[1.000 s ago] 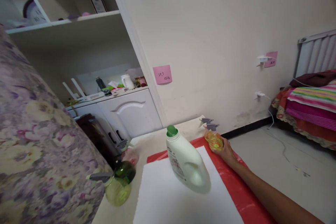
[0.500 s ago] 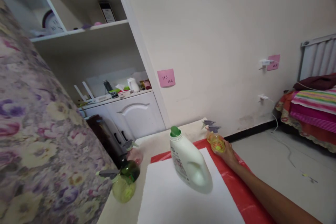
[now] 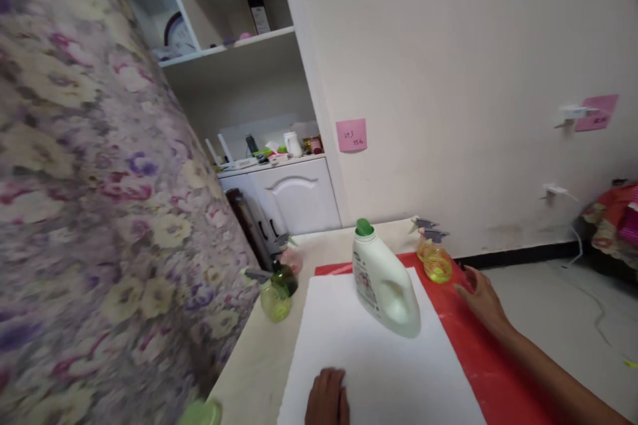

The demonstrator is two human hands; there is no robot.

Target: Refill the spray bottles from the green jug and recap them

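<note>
At far left, a floral curtain (image 3: 100, 166) hangs beside the pale table (image 3: 249, 378). A light green item (image 3: 202, 413) at the bottom edge is cut off and cannot be identified. Along the table's left side stand three bottles: a yellow-green spray bottle (image 3: 276, 301) in front, a dark green bottle (image 3: 285, 277) just behind it, and a pink spray bottle (image 3: 292, 257) farther back. The left hand (image 3: 327, 397) enters at the bottom edge over the white paper (image 3: 379, 378), fingers lying close together; its palm is not visible, so whether it grips anything cannot be told. On the paper stands a pale green jug (image 3: 386, 285), a darker green part showing at its neck; neither hand touches it. To its right, another spray bottle (image 3: 423, 249) is partly hidden behind a yellow spray bottle (image 3: 438, 269), which stands on the red sheet (image 3: 461, 332). The right hand (image 3: 479, 292) is just beside the yellow one, thumb and fingers parted, nothing between them, no contact seen. Assessment: setting down of the yellow spray bottle appears complete, since it stands upright and unsupported. Bottles occupy both sides, the jug between them. Whether further handling remains cannot be established from this view.
</note>
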